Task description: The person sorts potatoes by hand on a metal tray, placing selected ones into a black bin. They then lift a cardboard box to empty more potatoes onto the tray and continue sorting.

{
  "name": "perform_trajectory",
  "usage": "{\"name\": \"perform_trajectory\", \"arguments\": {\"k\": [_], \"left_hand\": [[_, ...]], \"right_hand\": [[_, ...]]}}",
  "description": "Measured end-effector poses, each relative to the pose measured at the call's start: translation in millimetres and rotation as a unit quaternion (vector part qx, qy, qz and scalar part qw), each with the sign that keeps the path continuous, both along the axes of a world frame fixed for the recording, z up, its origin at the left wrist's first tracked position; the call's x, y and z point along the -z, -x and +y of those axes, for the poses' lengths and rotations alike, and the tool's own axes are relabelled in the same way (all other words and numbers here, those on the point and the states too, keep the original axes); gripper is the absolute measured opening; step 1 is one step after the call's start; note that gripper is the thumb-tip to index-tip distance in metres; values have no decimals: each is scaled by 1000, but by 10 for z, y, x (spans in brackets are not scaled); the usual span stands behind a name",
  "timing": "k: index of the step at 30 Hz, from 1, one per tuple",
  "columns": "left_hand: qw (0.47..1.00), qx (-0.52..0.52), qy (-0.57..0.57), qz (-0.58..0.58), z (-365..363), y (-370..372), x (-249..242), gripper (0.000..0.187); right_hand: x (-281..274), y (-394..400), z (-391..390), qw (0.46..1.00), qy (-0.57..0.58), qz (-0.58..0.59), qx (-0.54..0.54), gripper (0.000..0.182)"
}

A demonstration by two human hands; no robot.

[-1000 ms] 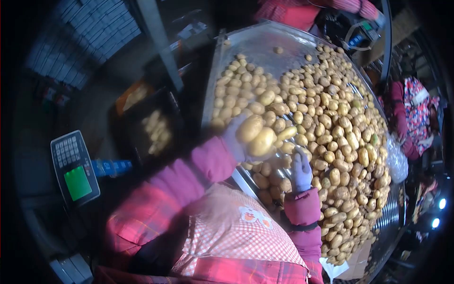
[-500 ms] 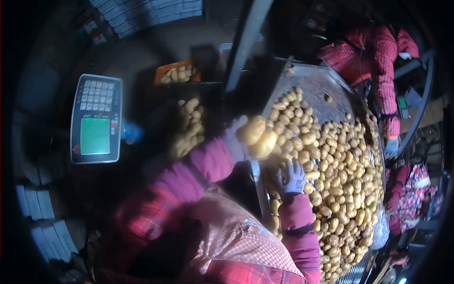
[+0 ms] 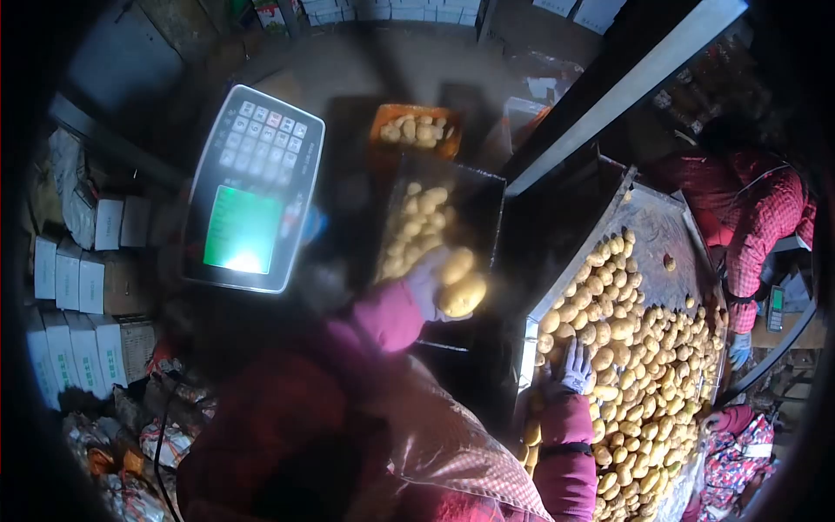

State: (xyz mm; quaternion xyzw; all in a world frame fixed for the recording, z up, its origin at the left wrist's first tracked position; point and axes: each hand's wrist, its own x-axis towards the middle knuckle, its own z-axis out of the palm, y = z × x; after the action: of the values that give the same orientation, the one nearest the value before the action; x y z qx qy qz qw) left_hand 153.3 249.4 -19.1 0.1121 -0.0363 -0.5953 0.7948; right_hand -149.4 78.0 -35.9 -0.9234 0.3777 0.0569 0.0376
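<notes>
My left hand (image 3: 424, 285), in a pale glove, is closed around two large potatoes (image 3: 461, 294) beside the near edge of a dark tray (image 3: 497, 209). Inside that tray lies a heap of potatoes (image 3: 417, 228). On the sloped metal sorting table, my right hand (image 3: 577, 367), gloved too, rests against the potato pile (image 3: 648, 374) with its fingers stretched out. No potato is visibly gripped in it; its palm side is hidden. The bare metal of the table (image 3: 654, 213) shows at its far end.
A scale display (image 3: 252, 191) with a lit green screen stands at the left. Beyond the tray is an orange crate (image 3: 380, 143) of potatoes. A metal post (image 3: 626, 100) slants across the upper right. Co-workers (image 3: 757, 204) stand along the table's right side.
My left hand has carried the two potatoes away from the pile to the tray. The view has swung left. My right hand stays at the pile, its fingers now straighter.
</notes>
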Motion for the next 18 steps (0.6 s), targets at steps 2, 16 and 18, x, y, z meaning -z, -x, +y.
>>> {"name": "perform_trajectory", "arguments": {"k": [2,16,18], "left_hand": [[994,34,24,102,73,-41,120,25],[965,-163,-168,120,-718,-1636,82,52],[881,-239,-381,144,-921,-1723,-113,51]], "right_hand": [[-81,-41,6,1000,-3,22,2,82],[36,-44,-23,996,2,76,36,93],[-39,-121,10,996,-28,61,66,90]]}}
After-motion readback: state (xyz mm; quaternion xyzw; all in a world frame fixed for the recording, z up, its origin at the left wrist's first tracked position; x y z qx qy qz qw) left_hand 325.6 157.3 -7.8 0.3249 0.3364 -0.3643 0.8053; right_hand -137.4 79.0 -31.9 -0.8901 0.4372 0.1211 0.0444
